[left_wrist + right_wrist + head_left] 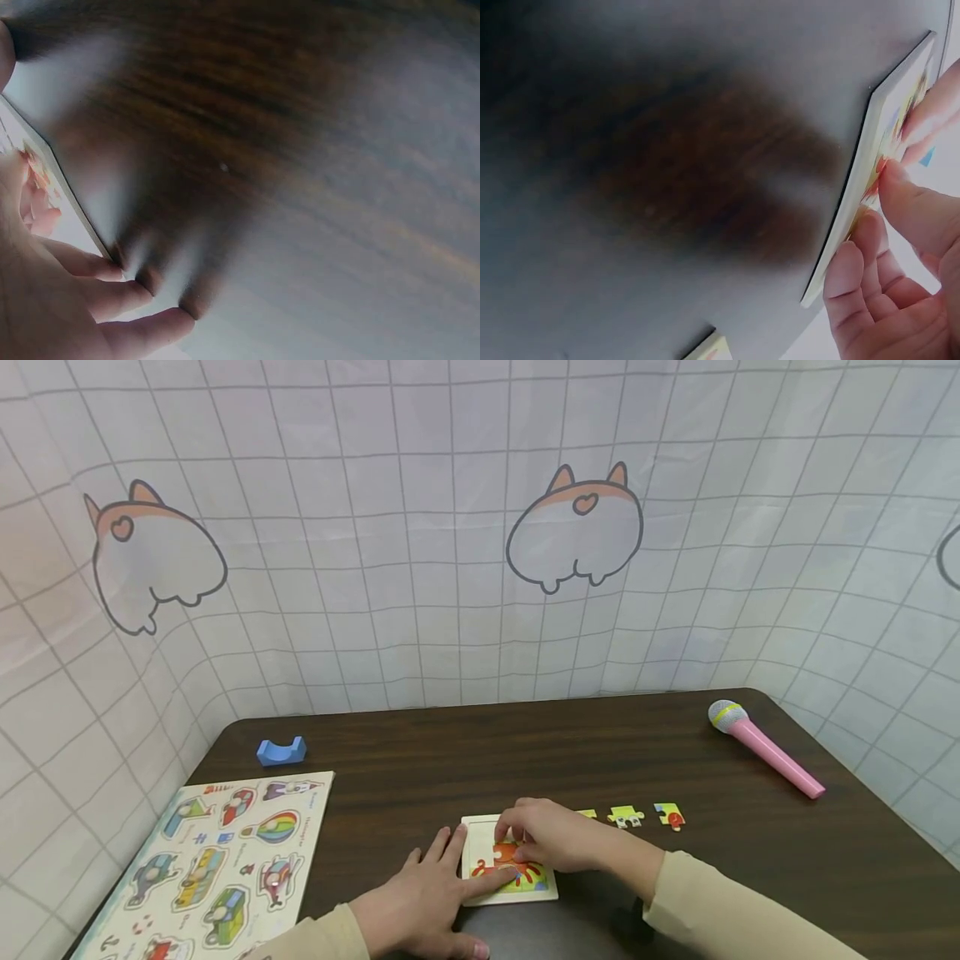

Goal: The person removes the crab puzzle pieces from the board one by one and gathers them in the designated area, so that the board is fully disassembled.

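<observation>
A small square jigsaw puzzle in a pale frame [517, 897] lies on the table, partly filled with orange, red and green pieces. My left hand [427, 893] lies spread at its left side; one straight finger reaches across the lower pieces, others touch the frame's edge. Over the upper middle of the frame, my right hand [551, 835] pinches an orange puzzle piece [506, 853] between thumb and fingers. The right wrist view shows that thumb and curled fingers [847, 277] close against the frame [862, 180]. Part of the picture is hidden beneath both hands.
Loose puzzle pieces lie right of the frame: one yellow-green [626, 816], one with red and blue [670, 815], another partly behind the right hand. A pink toy microphone [776, 758] lies at right. A vehicle picture board [318, 793] and blue block [282, 752] are at left.
</observation>
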Demonstrator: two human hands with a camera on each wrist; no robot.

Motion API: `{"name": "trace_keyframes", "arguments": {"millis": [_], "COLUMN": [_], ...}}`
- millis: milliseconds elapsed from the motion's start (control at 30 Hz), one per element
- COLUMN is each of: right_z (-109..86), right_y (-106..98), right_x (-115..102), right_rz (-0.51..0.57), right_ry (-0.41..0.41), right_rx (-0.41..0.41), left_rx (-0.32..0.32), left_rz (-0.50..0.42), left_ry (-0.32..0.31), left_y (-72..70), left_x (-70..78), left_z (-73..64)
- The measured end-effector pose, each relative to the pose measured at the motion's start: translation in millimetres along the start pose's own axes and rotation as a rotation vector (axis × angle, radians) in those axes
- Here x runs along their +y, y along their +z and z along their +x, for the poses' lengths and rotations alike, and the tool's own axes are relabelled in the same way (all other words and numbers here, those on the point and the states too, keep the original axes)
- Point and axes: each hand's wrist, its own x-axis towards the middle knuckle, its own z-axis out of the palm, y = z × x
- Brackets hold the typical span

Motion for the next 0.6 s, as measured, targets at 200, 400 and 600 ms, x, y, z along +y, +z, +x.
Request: {"name": "trace_keyframes", "arguments": {"millis": [200, 400, 600], "right_z": [0.7, 3.1, 5.0], "right_y": [-2.4, -2.5, -0.9], "right_x": [-4.0, -7.1, -8.5], "right_rz": [-0.003, -0.001, 0.008], "right_ry": [0.019, 0.06, 0.096], "right_rx": [-0.013, -0.023, -0.014], "left_rx": [0.02, 0.027, 0.02], "left_rz": [0.007, 0.016, 0.015], "left_ry": [0.012, 0.008, 0.006], "left_y": [-0.6, -1.1, -1.4], "left_x": [0.9, 2.1, 2.5], "left_z": [-1.7, -2.7, -2.3]}}
